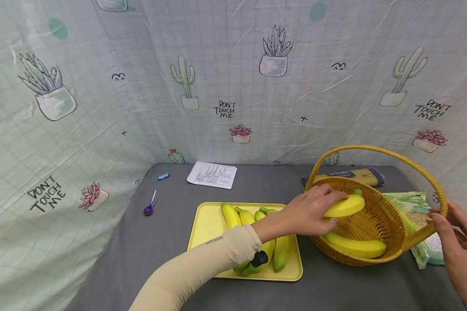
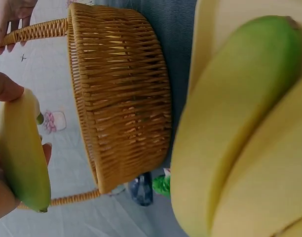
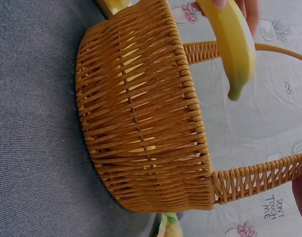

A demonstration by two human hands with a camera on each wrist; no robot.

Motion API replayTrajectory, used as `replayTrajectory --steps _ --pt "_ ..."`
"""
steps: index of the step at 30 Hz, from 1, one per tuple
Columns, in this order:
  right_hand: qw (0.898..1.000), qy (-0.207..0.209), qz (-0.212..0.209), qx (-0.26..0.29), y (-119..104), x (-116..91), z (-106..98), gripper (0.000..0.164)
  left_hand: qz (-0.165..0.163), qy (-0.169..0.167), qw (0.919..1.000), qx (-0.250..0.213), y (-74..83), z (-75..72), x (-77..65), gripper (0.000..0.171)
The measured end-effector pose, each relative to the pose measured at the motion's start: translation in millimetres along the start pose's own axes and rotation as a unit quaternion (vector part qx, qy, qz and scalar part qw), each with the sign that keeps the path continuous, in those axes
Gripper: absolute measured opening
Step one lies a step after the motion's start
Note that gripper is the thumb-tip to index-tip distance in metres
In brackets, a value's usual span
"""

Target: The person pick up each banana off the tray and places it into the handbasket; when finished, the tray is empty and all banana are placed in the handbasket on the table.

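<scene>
My left hand (image 1: 313, 210) grips a yellow banana (image 1: 346, 206) with green tips, holding it over the mouth of the wicker basket (image 1: 379, 216). Another banana (image 1: 358, 247) lies inside, along the near wall. The basket is tilted, its opening facing toward me. At the right, my right hand (image 1: 461, 237) holds the lower end of the arched basket handle (image 1: 373, 149) between thumb and fingers. Several bananas (image 1: 282, 255) lie on a pale yellow tray (image 1: 198, 226) left of the basket, partly hidden under my left forearm.
Behind the basket lies a dark-and-yellow packet (image 1: 358, 176), and a green-and-white bag (image 1: 424, 255) is at its right. Farther left are a printed sheet (image 1: 212, 175), a small blue wrapped sweet (image 1: 163, 176) and a purple lollipop (image 1: 148, 210). A patterned curtain (image 1: 225, 65) hangs behind the table.
</scene>
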State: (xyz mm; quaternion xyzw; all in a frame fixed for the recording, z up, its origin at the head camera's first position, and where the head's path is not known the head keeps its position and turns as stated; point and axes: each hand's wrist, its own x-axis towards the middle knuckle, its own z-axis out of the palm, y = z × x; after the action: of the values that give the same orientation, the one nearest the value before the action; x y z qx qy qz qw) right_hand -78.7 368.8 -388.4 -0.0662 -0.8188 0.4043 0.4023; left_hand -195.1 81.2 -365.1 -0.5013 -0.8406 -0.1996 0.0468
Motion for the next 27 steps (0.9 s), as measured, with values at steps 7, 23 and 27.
replayTrajectory --steps 7,23,27 --pt "1.0 0.007 -0.004 -0.001 2.3 1.0 -2.4 0.042 -0.008 -0.043 0.9981 0.043 5.1 13.1 24.8 0.058" --pt "1.0 -0.001 0.009 0.0 -0.8 -0.3 -2.7 0.043 0.009 -0.09 0.9925 0.081 11.9 36.4 47.8 0.058" --pt "1.0 -0.002 0.003 0.01 -0.6 0.8 -2.4 0.043 0.023 -0.101 0.9899 0.097 14.3 39.4 49.9 0.058"
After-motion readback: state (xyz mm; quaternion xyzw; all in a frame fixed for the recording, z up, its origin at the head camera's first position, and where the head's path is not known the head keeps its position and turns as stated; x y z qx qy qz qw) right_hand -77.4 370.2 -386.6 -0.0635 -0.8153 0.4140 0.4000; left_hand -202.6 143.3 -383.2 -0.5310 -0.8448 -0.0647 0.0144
